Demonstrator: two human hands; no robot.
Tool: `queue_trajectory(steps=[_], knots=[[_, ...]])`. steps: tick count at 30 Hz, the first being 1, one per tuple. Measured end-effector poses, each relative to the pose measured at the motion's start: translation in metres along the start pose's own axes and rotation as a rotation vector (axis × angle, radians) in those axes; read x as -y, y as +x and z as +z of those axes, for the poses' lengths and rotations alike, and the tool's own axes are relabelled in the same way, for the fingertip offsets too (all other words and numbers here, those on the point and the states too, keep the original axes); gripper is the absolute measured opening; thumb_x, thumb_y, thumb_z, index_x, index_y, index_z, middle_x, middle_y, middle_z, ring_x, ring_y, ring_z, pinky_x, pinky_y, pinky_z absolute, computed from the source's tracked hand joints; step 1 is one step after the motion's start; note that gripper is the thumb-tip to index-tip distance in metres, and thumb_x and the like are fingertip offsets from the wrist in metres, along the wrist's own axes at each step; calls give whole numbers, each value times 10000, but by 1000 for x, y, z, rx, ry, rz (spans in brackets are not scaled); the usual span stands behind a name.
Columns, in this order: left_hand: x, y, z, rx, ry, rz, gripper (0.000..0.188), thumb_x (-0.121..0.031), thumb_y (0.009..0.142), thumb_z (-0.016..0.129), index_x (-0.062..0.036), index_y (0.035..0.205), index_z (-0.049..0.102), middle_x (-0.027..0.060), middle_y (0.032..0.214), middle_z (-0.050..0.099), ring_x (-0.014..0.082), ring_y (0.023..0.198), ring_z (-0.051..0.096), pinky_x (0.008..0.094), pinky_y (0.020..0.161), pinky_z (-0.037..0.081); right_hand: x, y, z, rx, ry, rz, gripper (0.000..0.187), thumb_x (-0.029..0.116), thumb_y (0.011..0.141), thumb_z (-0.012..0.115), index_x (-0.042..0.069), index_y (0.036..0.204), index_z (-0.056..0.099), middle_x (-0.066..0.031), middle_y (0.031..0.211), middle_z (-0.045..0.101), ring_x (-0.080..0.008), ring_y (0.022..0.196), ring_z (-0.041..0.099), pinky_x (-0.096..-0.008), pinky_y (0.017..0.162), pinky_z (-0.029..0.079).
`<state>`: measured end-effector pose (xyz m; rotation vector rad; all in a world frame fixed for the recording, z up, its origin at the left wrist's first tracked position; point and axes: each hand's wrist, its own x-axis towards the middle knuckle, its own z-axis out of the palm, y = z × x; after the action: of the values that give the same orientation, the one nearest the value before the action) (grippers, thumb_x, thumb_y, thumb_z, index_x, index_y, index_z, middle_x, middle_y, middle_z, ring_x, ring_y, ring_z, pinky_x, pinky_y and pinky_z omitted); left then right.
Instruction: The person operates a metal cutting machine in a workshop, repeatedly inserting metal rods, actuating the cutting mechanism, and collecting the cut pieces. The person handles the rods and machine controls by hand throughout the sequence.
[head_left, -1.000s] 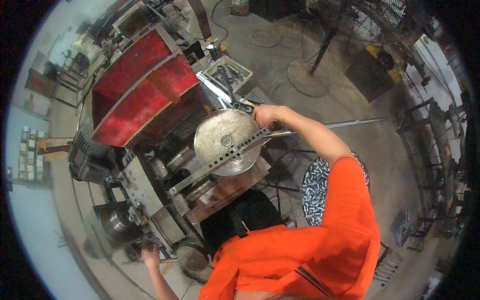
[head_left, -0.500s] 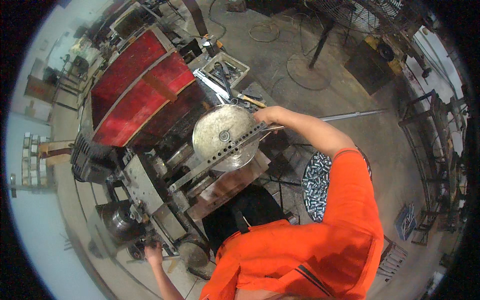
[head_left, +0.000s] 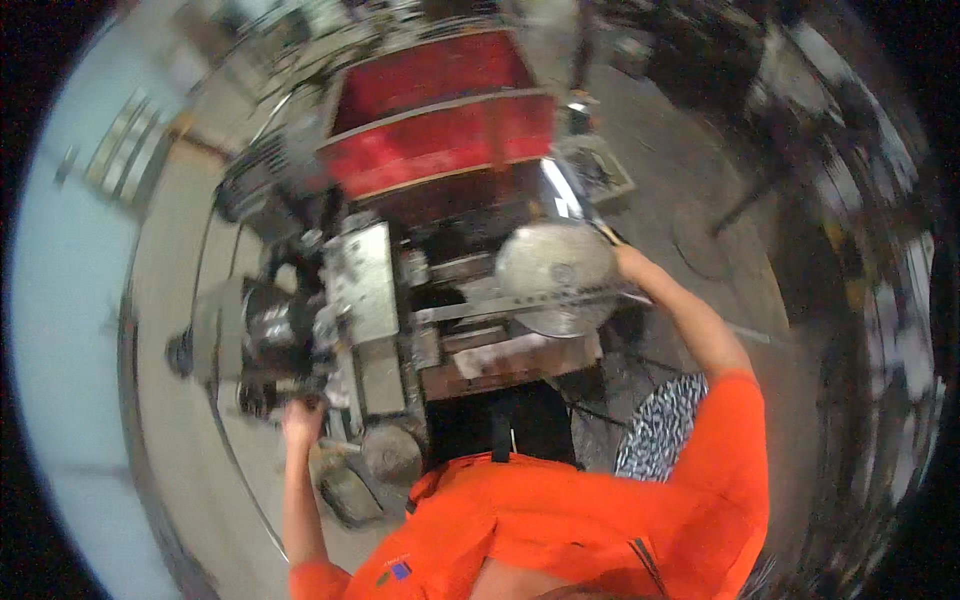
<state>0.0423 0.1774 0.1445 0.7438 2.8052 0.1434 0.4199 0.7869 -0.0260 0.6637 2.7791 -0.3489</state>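
My left hand point(head_left: 302, 422) is at the lower left side of a metal machine, beside a dark round part point(head_left: 258, 399). Its fingers look curled in, but blur hides what is in them. On the other side, my right hand point(head_left: 630, 264) is at the right edge of a round pale metal disc point(head_left: 557, 262), its fingers mostly hidden. A long flat bar with a row of holes point(head_left: 480, 309) crosses the disc's lower part. Left of the bar stands the machine's upright grey plate point(head_left: 369, 282).
Behind the machine sits a large red bin point(head_left: 430, 140). A tray of tools point(head_left: 597, 168) lies to its right. Small metal cylinders fill a round container point(head_left: 655, 432) by my right arm. A motor-like dark cylinder point(head_left: 278, 327) projects on the left.
The whole view has turned and shifted, so the machine, bin and disc now appear further right and more level. Both hands remain at the same parts of the machine.
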Motion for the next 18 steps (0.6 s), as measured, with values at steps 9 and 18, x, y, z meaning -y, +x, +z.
queue_trajectory(steps=[9,18], knots=[[0,-39,-17,-56,47,-105,274,-325,713,601,-77,815,656,169,833,627,331,809,599,417,722,478,76,-68,-105,-239,819,446,215,167,687,547,-30,615,595,-89,578,570,-181,483,515,-330,464,387],[2,-38,-20,-148,11,-118,322,-334,689,588,-19,737,634,197,775,615,343,742,607,419,702,487,106,-64,-128,-403,1274,504,172,140,716,481,3,670,574,-59,554,506,-154,434,445,-275,404,331]])
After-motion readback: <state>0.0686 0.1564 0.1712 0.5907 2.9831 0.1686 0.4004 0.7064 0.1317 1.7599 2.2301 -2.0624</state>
